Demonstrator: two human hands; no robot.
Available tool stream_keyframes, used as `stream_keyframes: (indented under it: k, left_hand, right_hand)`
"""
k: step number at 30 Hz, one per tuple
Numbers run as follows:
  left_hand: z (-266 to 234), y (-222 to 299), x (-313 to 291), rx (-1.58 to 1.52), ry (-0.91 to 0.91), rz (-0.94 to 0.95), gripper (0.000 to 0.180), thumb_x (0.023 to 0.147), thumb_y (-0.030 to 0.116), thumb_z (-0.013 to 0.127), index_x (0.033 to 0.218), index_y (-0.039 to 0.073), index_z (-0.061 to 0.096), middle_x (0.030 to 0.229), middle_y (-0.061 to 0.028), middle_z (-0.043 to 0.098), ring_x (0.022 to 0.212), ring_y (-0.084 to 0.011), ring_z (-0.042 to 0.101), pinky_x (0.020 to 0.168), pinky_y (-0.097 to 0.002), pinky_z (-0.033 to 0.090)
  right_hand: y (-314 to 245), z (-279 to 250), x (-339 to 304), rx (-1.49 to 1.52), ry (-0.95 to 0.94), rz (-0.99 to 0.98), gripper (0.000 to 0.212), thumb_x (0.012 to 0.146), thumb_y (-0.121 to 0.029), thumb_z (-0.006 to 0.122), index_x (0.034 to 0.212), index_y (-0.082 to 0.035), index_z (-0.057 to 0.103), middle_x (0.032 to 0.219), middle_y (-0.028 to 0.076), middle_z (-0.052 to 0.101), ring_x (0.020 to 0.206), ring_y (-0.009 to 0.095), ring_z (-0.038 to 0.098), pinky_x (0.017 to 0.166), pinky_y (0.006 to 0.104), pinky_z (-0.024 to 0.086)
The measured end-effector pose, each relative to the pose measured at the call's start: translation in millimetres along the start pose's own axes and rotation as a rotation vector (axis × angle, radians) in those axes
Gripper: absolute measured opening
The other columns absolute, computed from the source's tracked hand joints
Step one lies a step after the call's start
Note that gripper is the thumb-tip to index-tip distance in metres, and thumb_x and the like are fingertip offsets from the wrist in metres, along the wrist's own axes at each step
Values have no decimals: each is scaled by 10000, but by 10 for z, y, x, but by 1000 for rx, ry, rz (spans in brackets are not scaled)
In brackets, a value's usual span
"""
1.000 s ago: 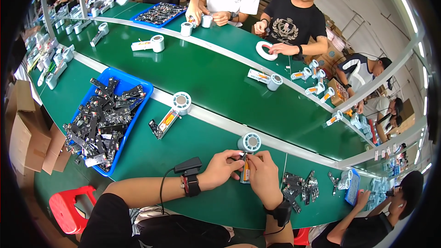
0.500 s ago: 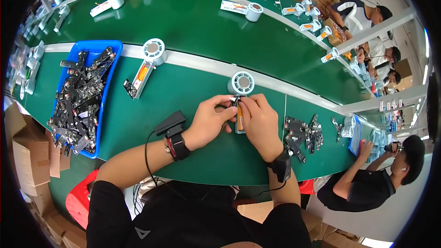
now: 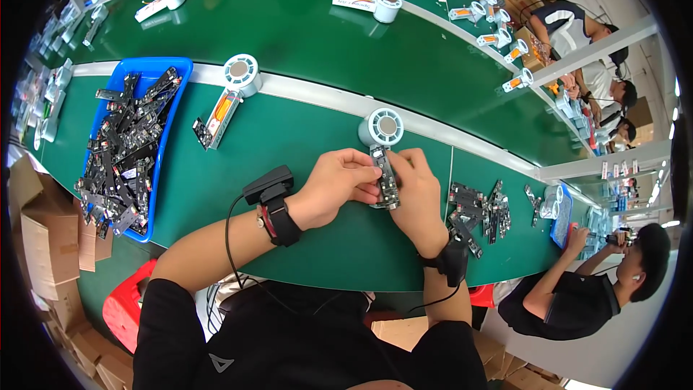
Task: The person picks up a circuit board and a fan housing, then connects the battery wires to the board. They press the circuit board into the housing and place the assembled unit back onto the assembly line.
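Observation:
In front of me stands a light-blue fan housing with a round slotted head (image 3: 385, 126), its handle toward me. A narrow black circuit board (image 3: 385, 179) lies lengthwise over the handle and covers most of it. My left hand (image 3: 333, 182) pinches the board's left edge between thumb and fingers. On the opposite side, my right hand (image 3: 420, 198) is closed around the handle, its fingertips partly hidden behind the board. Farther left, another fan housing (image 3: 242, 74) rests with an orange battery in its handle and a small circuit board (image 3: 203, 133) hanging off its end.
A blue tray (image 3: 186, 72) heaped with circuit boards stands at the left. Loose circuit boards (image 3: 469, 206) lie right of my hands. Beyond a pale rail (image 3: 310, 98), a green conveyor belt (image 3: 289, 36) carries fan housings. A co-worker (image 3: 585, 292) sits at the right.
The circuit board has swung down over the handle, covering the orange battery seen before. My left fingers have shifted onto its edge. Housings on the far belt have slid slightly left.

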State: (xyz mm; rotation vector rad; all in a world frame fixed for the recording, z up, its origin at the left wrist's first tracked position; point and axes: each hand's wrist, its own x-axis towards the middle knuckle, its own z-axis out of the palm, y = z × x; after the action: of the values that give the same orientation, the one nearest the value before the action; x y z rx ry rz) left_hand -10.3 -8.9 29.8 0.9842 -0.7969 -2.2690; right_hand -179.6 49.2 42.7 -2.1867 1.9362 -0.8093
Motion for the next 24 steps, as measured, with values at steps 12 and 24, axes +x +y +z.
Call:
stream_keyframes:
  k: [12, 24]
  left_hand:
    - [62, -7, 205, 269, -19, -17, 161, 1010, 136, 600, 972, -16, 563, 816, -114, 649, 631, -195, 686, 516, -306, 576]
    - [2, 29, 136, 1068, 21, 412, 384, 967, 348, 650, 1043, 5, 496, 748, -184, 687, 642, -301, 711, 543, -437, 548]
  right_hand:
    - [172, 23, 52, 850, -31, 673, 119, 980, -84, 669, 1064, 0, 673, 750, 7, 619, 549, 58, 564, 450, 214, 424]
    - [179, 123, 55, 734, -83, 639, 206, 1016, -182, 652, 1054, 21, 655, 778, 40, 666, 513, 75, 544, 427, 244, 406]
